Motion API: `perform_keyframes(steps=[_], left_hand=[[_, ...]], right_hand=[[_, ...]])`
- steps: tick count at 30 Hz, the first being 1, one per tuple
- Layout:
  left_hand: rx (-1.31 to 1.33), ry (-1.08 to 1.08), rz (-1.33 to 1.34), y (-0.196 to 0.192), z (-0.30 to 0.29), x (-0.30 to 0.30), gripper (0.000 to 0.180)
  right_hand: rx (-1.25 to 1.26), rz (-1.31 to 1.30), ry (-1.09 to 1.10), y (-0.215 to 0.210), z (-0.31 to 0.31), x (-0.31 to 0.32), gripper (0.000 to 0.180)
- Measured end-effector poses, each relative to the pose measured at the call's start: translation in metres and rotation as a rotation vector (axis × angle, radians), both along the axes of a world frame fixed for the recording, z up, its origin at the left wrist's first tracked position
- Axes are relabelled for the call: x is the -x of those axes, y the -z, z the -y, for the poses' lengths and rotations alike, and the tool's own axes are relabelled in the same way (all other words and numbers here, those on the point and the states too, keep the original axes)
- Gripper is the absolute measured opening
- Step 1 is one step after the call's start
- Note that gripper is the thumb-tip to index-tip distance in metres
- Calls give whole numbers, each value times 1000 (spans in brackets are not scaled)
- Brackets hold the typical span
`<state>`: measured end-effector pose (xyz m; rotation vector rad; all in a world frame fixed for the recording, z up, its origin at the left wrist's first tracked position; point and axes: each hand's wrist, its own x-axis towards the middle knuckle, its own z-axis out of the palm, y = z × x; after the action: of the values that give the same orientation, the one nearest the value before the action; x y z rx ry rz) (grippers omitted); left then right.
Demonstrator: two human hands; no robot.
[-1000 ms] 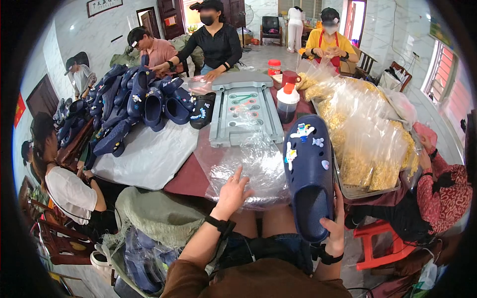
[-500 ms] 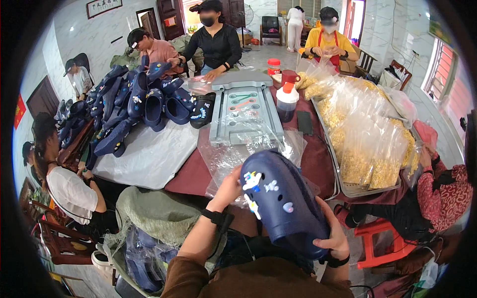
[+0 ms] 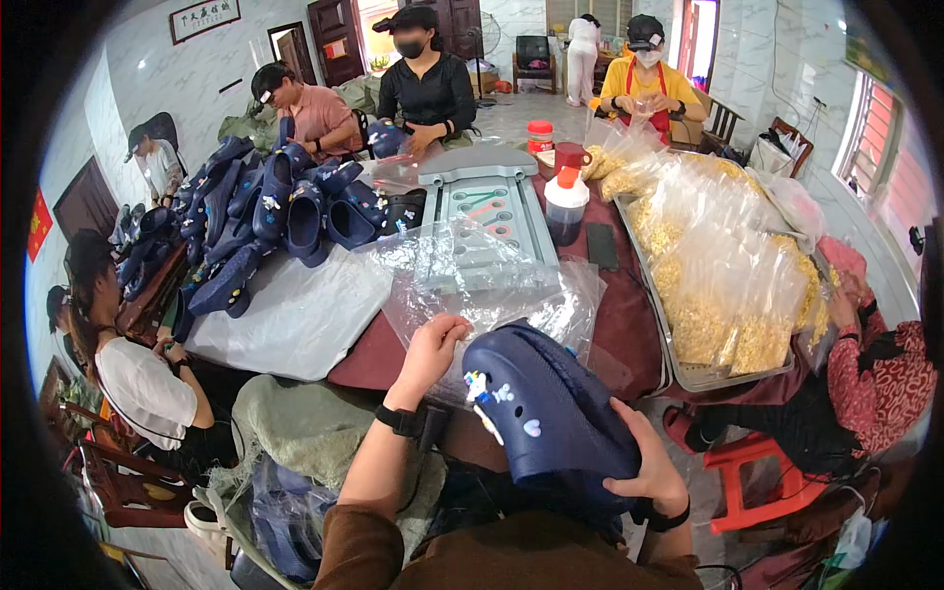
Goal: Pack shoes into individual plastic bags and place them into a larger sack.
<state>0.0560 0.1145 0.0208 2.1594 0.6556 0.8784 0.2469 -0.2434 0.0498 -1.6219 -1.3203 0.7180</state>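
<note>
Since a second ago, one navy clog (image 3: 565, 403) has been shifted leftward and tilted; it is now being held above the lap, just in front of the bench (image 3: 629, 339). Its heel end is being grasped by the right hand (image 3: 651, 460), while one clear plastic film (image 3: 408, 285) is being pinched near the toe by the left hand (image 3: 433, 354). At least three charms are being displayed on the clog, one heart-shaped. One grey tray (image 3: 477, 162) is being partly covered by the film. Beyond it, one red-lidded jar (image 3: 540, 138), one mug (image 3: 572, 157) and one red-capped bottle (image 3: 567, 208) are being kept together. To the left, over a dozen overlapping clogs (image 3: 231, 231) are being piled. Writing is being shown on one framed wall sign (image 3: 205, 18); the jar's label is too small to be read.
</note>
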Motion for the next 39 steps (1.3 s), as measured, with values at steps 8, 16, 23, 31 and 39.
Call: perform_keyframes(steps=[8, 16, 23, 31, 39], left_hand=[[18, -129, 2, 18, 3, 9, 15], [-109, -104, -22, 19, 23, 4, 38], [-99, -91, 33, 21, 18, 7, 32], [1008, 366, 1302, -12, -1, 32, 11], [1764, 200, 1390, 36, 50, -4, 21]], right_hand=[[-53, 173, 196, 15, -2, 1, 111], [-41, 205, 229, 15, 1, 4, 111], [-60, 178, 232, 14, 2, 3, 111], [-297, -455, 281, 17, 0, 4, 118], [-365, -388, 317, 17, -21, 9, 115]])
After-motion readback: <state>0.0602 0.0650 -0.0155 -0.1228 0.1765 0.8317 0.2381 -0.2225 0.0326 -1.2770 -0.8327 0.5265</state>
